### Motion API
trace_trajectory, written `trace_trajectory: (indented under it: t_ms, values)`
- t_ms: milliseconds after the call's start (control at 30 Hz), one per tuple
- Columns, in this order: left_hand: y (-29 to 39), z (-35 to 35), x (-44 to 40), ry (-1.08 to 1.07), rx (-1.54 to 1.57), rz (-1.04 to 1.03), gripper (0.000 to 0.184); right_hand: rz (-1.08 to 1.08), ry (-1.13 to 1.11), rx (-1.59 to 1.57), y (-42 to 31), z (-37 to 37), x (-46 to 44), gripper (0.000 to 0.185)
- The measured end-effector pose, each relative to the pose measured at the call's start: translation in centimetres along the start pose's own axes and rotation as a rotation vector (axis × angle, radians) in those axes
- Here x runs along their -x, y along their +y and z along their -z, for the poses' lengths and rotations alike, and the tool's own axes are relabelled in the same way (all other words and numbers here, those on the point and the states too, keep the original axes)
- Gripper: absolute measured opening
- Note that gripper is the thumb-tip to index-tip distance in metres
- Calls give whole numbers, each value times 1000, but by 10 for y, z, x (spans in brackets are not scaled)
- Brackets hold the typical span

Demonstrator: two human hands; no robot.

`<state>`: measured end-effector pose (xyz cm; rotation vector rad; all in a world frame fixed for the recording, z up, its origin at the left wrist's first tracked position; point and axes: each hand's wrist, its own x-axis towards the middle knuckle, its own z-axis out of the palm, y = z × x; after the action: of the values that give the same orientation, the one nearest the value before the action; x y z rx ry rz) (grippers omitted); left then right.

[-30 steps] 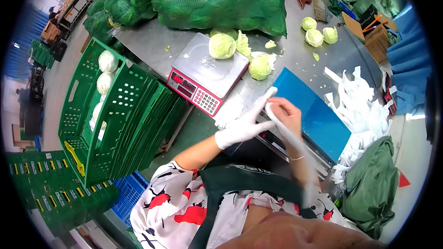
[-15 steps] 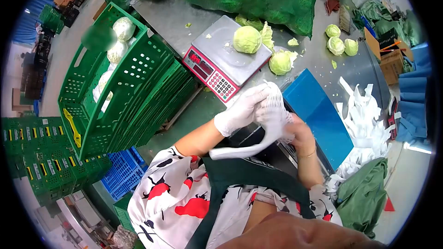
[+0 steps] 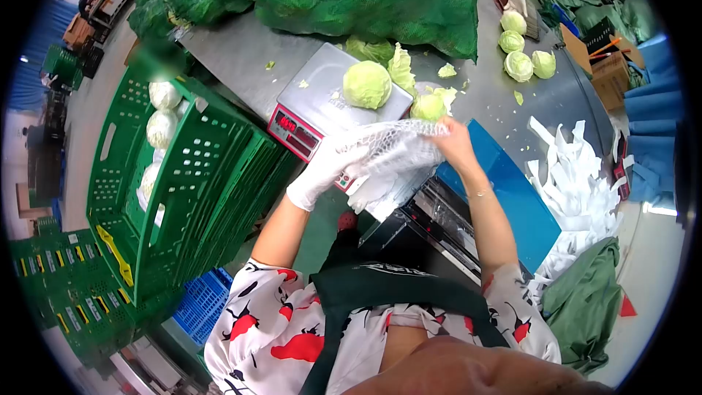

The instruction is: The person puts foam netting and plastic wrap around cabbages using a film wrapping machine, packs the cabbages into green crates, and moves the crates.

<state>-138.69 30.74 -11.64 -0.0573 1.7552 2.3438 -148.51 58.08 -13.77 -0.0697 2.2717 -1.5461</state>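
A white mesh sleeve (image 3: 398, 143) is stretched between my hands, above the front of the red-edged scale (image 3: 310, 80). My gloved left hand (image 3: 322, 172) is at its left end, partly covered by the netting. With bare fingers closed, my right hand (image 3: 455, 142) grips the other end. One pale green cabbage (image 3: 367, 85) sits on the scale's plate. A second cabbage (image 3: 428, 107) lies just beyond the netting, beside loose leaves. Behind the scale is another cabbage (image 3: 370, 50), partly hidden.
Green net sacks of cabbages (image 3: 365, 0) lie along the back. At left, a green crate (image 3: 175, 197) holds wrapped cabbages. A blue panel (image 3: 504, 197) and white strips (image 3: 578, 190) are at right. Another person's gloved hand (image 3: 516, 0) is near several cabbages.
The white netting, bunched between my hands half a second ago, is now spread out and farther forward over the scale. A co-worker's gloved hand and another cabbage have appeared at the back right.
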Motion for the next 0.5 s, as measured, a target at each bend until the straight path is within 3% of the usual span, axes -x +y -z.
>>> trace_trajectory:
  t_ms: [33, 100, 167, 233, 267, 367, 400, 500]
  values:
    - [-11, 15, -17, 77, -323, 42, 45, 32, 217, -5, 3, -10, -19, 23]
    - [-23, 30, -51, 470, -407, -167, 41, 126, 384, 55, 55, -20, -84, 23]
    - [-30, 50, -92, 703, -468, -234, 38, -22, 381, 69, 37, -46, -115, 35]
    - [-60, 80, -128, 692, -370, -64, 41, -88, 340, 122, 32, -69, -155, 45]
    - [-66, 89, -138, 612, -288, 180, 47, -120, 320, 149, 31, -80, -167, 50]
    - [-104, 94, -162, 645, -113, 25, 45, -106, 336, 145, 8, -97, -156, 57]
    - [-99, 86, -159, 670, -59, 63, 43, -110, 369, 129, 5, -99, -152, 51]
    - [-98, 61, -143, 456, 469, -54, 43, 151, 215, 39, 11, -88, -129, 41]
